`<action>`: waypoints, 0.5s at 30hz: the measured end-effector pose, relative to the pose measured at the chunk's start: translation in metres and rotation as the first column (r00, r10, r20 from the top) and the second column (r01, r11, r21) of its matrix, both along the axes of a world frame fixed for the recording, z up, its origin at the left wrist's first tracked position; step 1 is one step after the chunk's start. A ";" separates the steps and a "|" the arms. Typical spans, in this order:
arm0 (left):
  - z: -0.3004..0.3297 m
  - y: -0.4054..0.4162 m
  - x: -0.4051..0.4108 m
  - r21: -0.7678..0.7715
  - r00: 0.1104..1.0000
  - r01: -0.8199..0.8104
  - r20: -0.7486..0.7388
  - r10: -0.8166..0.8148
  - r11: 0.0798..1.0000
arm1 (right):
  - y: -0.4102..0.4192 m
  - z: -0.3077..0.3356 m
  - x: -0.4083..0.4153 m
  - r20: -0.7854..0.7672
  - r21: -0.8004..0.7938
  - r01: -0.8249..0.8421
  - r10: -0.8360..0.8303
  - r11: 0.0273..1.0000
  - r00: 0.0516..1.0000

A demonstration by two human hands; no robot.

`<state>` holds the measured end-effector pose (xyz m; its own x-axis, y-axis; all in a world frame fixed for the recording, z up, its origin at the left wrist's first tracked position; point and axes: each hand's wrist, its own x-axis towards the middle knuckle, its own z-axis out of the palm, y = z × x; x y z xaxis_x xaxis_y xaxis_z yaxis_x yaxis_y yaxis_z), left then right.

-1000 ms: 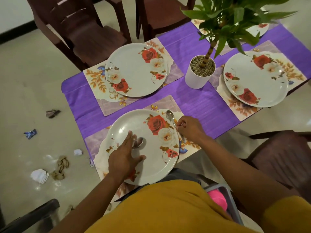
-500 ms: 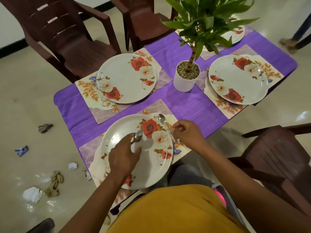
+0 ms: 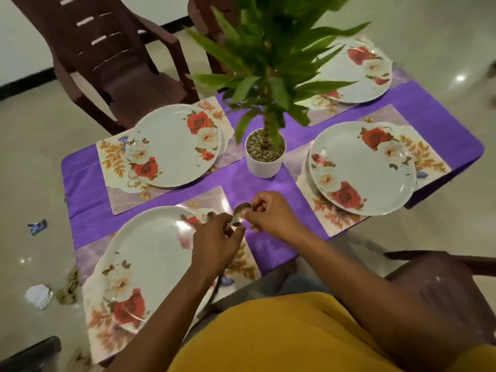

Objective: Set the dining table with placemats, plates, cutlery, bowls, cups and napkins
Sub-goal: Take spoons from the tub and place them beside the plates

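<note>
Purple cloth (image 3: 268, 183) covers the bench, with four floral placemats on it and a white rose-patterned plate on each. At the middle stands a white pot (image 3: 264, 162) of pebbles with a leafy green plant. Both hands meet over the near edge, between the near-left plate (image 3: 150, 248) and the right plate (image 3: 362, 167). The left hand (image 3: 217, 245) is closed around the handle of a metal spoon (image 3: 233, 224); the right hand (image 3: 271, 213) pinches a second spoon (image 3: 243, 206), its bowl showing just past the fingers. The two spoons are blurred and look touching or nearly so. Dark brown chairs stand on the far side and the near right.
</note>
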<state>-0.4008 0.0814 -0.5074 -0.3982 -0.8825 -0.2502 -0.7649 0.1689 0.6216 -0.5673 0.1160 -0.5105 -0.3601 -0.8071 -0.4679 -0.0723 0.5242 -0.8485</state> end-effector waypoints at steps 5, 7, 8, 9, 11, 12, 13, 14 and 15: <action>0.001 0.016 -0.056 0.276 0.970 -0.113 -0.178 0.167 0.954 | 0.010 0.005 -0.060 0.014 -0.018 -0.027 0.028 0.999 1.000; 0.000 0.019 -0.070 0.344 0.956 -0.142 -0.194 0.219 0.928 | 0.014 0.007 -0.079 0.031 -0.022 -0.026 0.027 0.999 0.999; 0.000 0.020 -0.075 0.366 0.950 -0.155 -0.200 0.240 0.918 | 0.016 0.008 -0.089 0.027 -0.029 -0.025 0.025 0.999 0.999; -0.001 0.021 -0.080 0.386 0.942 -0.161 -0.214 0.257 0.908 | 0.018 0.010 -0.098 0.021 -0.044 -0.015 0.016 0.999 1.000; -0.003 0.023 -0.086 0.427 0.926 -0.155 -0.250 0.281 0.891 | 0.020 0.015 -0.114 0.062 -0.082 0.046 -0.041 0.996 0.997; -0.005 0.024 -0.089 0.446 0.923 -0.149 -0.258 0.286 0.883 | 0.021 0.019 -0.122 0.128 -0.084 0.106 -0.095 0.991 0.987; -0.006 0.023 -0.093 0.463 0.921 -0.147 -0.258 0.292 0.874 | 0.022 0.022 -0.130 0.216 -0.069 0.177 -0.158 0.982 0.963; -0.008 0.023 -0.096 0.476 0.921 -0.147 -0.254 0.296 0.867 | 0.023 0.025 -0.137 0.301 -0.042 0.239 -0.216 0.970 0.929; -0.010 0.022 -0.101 0.481 0.923 -0.151 -0.243 0.297 0.863 | 0.025 0.027 -0.145 0.368 -0.018 0.289 -0.262 0.957 0.892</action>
